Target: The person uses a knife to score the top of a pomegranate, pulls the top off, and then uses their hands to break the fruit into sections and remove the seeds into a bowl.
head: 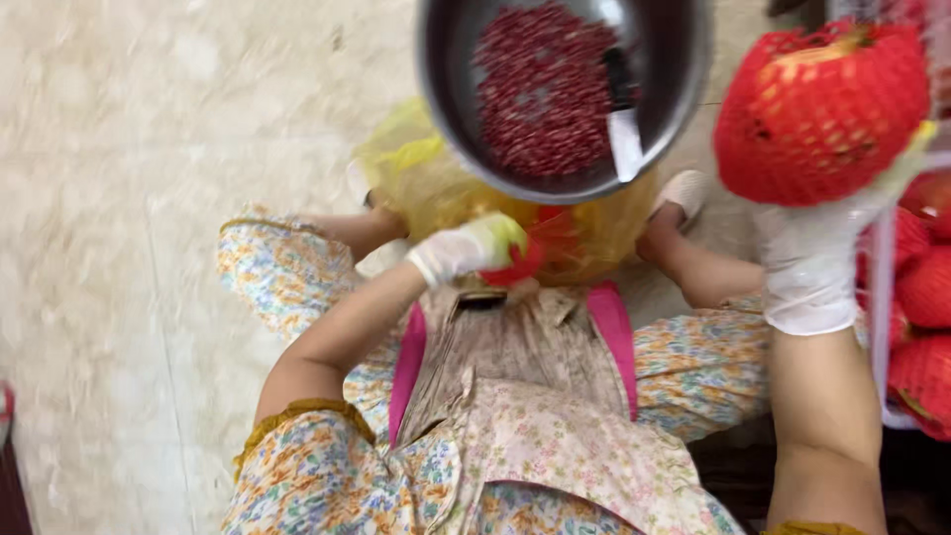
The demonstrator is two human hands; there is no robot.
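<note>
My right hand (812, 263), in a white glove, holds up a pomegranate wrapped in red foam netting (822, 114) at the upper right. In front of my chest, my gloved left hand (466, 248) grips a red piece of fruit (520, 266) over a yellow plastic bag (436, 183). A metal bowl (446, 69) full of dark red pomegranate seeds (540, 89) sits on the floor just beyond the bag. A knife (622, 119) with a black handle lies inside the bowl on its right side.
More net-wrapped red fruits (926, 327) are stacked in a crate at the right edge. Pale marbled floor (149, 198) spreads to the left. My knees in floral fabric flank the bag, and my feet rest beside it.
</note>
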